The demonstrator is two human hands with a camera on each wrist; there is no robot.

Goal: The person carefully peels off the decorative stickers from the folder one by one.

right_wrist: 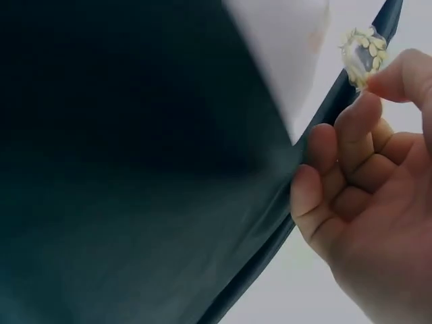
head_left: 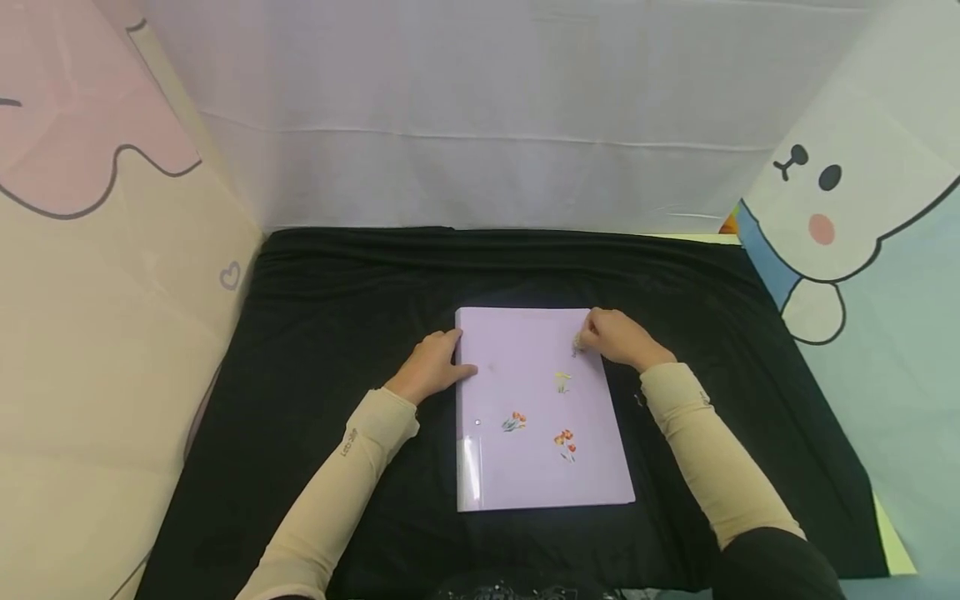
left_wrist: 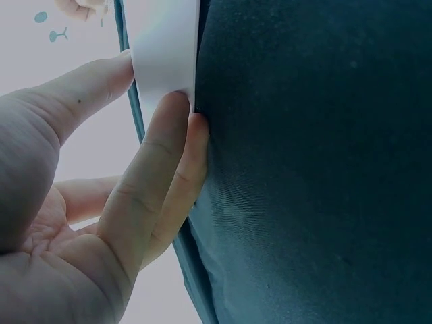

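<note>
A lilac binder [head_left: 540,467] lies on the black cloth, its spine towards the left. Flower stickers dot its cover: a yellow one [head_left: 562,382] and two orange ones, one left [head_left: 514,422] and one right [head_left: 566,445]. My left hand [head_left: 431,365] rests at the binder's left edge; its thumb and fairly straight fingers touch the spine [left_wrist: 164,47]. Between thumb and forefinger, my right hand [head_left: 617,337] pinches a small clear sticker with pale yellow flowers [right_wrist: 364,54], at the cover's upper right. From the head view, the fingers mostly hide this sticker.
Black cloth [head_left: 360,292] covers the table around the binder. A white sheet [head_left: 480,183] hangs behind it, and printed cartoon sheets stand at the left [head_left: 112,333] and right [head_left: 885,375]. Something dark and shiny [head_left: 517,590] shows at the bottom edge.
</note>
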